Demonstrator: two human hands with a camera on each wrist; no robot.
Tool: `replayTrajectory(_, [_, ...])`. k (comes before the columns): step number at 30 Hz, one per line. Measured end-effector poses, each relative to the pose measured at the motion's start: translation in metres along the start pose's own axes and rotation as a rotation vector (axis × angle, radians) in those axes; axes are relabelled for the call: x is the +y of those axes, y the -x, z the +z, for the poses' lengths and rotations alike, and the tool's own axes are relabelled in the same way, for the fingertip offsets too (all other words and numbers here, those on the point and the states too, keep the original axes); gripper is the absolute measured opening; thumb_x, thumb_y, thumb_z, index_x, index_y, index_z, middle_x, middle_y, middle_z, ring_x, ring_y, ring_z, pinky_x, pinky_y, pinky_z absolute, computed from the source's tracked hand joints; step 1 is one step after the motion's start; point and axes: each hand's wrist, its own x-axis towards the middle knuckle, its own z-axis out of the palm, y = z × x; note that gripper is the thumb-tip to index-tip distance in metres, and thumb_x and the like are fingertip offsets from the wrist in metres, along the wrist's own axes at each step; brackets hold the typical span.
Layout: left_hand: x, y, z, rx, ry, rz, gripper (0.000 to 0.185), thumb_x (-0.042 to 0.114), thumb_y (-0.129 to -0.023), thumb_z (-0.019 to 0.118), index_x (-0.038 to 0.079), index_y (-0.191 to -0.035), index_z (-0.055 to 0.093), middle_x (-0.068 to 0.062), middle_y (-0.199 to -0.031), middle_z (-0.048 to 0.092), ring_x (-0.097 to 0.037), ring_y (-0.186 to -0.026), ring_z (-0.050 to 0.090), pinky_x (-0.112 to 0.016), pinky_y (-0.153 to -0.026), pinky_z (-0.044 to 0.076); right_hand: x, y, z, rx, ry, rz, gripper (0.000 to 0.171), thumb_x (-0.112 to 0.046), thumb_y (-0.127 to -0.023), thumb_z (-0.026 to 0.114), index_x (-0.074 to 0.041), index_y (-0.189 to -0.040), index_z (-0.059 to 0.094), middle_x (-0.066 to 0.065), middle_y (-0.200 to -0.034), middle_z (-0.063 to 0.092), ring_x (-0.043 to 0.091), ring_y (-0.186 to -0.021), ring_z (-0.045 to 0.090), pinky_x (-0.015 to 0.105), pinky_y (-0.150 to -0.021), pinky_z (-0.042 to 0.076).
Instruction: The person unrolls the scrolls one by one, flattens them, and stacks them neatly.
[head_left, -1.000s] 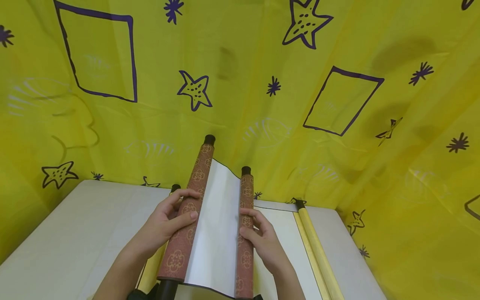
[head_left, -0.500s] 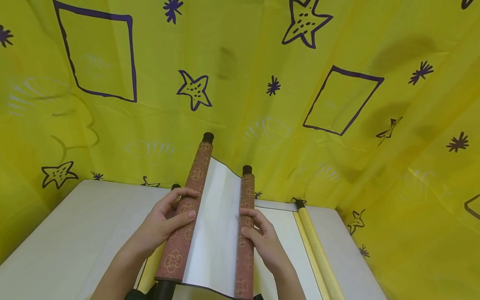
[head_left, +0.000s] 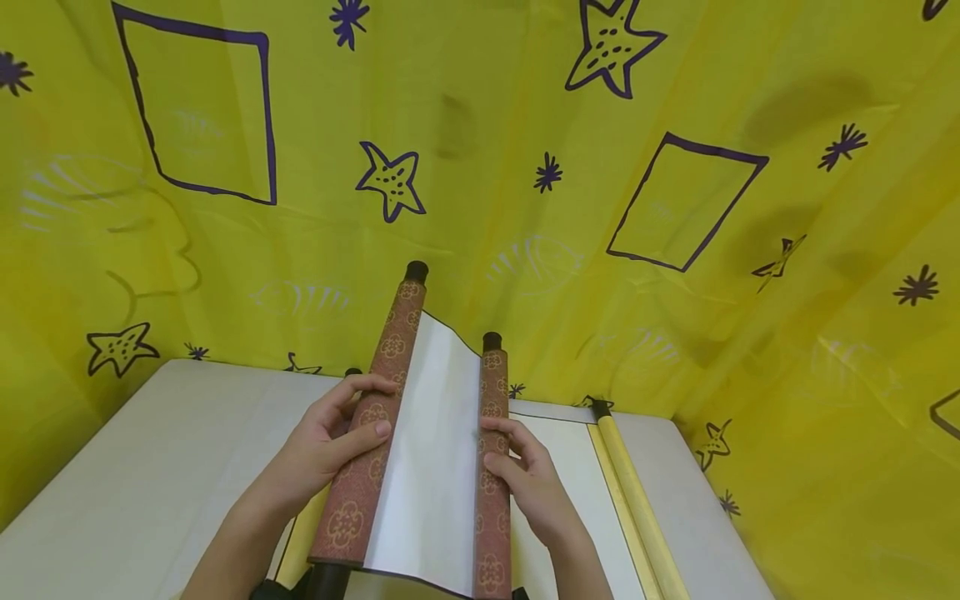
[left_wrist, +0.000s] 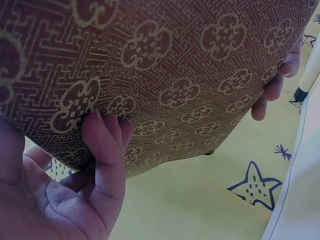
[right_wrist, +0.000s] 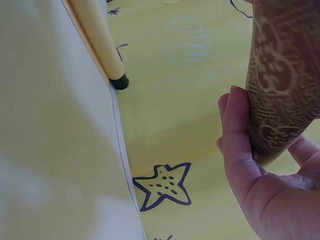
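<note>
I hold a scroll with two brown patterned rolls and a white sheet (head_left: pixel 431 467) stretched between them, raised above the table. My left hand (head_left: pixel 330 446) grips the thicker left roll (head_left: pixel 375 433), thumb across its top; the left wrist view shows the fingers curled under this roll (left_wrist: pixel 165 75). My right hand (head_left: pixel 521 479) grips the thinner right roll (head_left: pixel 492 467), seen close in the right wrist view as the brown roll (right_wrist: pixel 282 80) between thumb and fingers (right_wrist: pixel 237 135). Both rolls have black end knobs.
A second scroll lies unrolled on the white table (head_left: pixel 112 467), its yellow roller (head_left: pixel 637 508) at the right, also in the right wrist view as the yellow roller (right_wrist: pixel 97 37). A yellow curtain (head_left: pixel 480 167) with stars and squares hangs close behind and to the right.
The scroll has shifted slightly, its left roll tipping a little higher. Both hands keep the same grips.
</note>
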Motion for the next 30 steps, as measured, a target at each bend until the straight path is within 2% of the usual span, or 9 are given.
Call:
replayTrajectory(6, [0.0019, 0.0020, -0.0004, 0.015, 0.010, -0.013, 0.037, 0.008, -0.101, 0.056, 0.009, -0.136, 0.045, -0.024, -0.128, 0.046, -0.024, -0.091, 0.066, -0.043, -0.072, 0.061, 0.0006, -0.0002, 0.0003, -0.011, -0.005, -0.009, 0.043, -0.006, -0.097, 0.057, -0.009, -0.140, 0.051, 0.019, -0.148, 0.041, 0.025, -0.109, 0.062, 0.032, -0.085, 0.056])
replayTrajectory(12, [0.0046, 0.0030, -0.0002, 0.006, 0.015, 0.011, 0.036, 0.007, -0.101, 0.055, 0.010, -0.136, 0.045, -0.025, -0.125, 0.046, -0.023, -0.090, 0.066, -0.042, -0.071, 0.061, 0.0012, -0.0006, 0.0010, -0.014, 0.004, -0.008, 0.044, -0.003, -0.096, 0.056, -0.007, -0.139, 0.052, 0.021, -0.145, 0.044, 0.023, -0.106, 0.063, 0.031, -0.084, 0.056])
replayTrajectory(18, [0.0063, 0.0034, 0.0012, 0.001, 0.023, 0.025, 0.036, 0.006, -0.101, 0.055, 0.010, -0.135, 0.046, -0.025, -0.122, 0.047, -0.022, -0.090, 0.066, -0.042, -0.071, 0.061, 0.0021, -0.0007, 0.0015, -0.026, -0.006, 0.007, 0.044, -0.007, -0.096, 0.060, -0.007, -0.139, 0.051, 0.023, -0.147, 0.040, 0.025, -0.106, 0.063, 0.032, -0.085, 0.056])
replayTrajectory(25, [0.0073, 0.0041, 0.0014, -0.003, 0.023, 0.050, 0.036, 0.006, -0.101, 0.054, 0.010, -0.135, 0.046, -0.023, -0.126, 0.046, -0.019, -0.088, 0.065, -0.039, -0.070, 0.060, 0.0050, -0.0021, 0.0015, -0.027, 0.015, 0.019, 0.044, -0.010, -0.097, 0.060, -0.011, -0.140, 0.051, 0.019, -0.150, 0.039, 0.028, -0.114, 0.061, 0.034, -0.087, 0.056])
replayTrajectory(30, [0.0072, 0.0052, 0.0007, -0.005, 0.030, 0.072, 0.036, 0.004, -0.101, 0.053, 0.010, -0.135, 0.046, -0.023, -0.123, 0.048, -0.020, -0.089, 0.065, -0.040, -0.070, 0.060, 0.0062, -0.0030, 0.0023, -0.022, 0.021, 0.024, 0.043, -0.008, -0.097, 0.059, -0.014, -0.139, 0.053, 0.015, -0.149, 0.041, 0.025, -0.106, 0.060, 0.031, -0.083, 0.054])
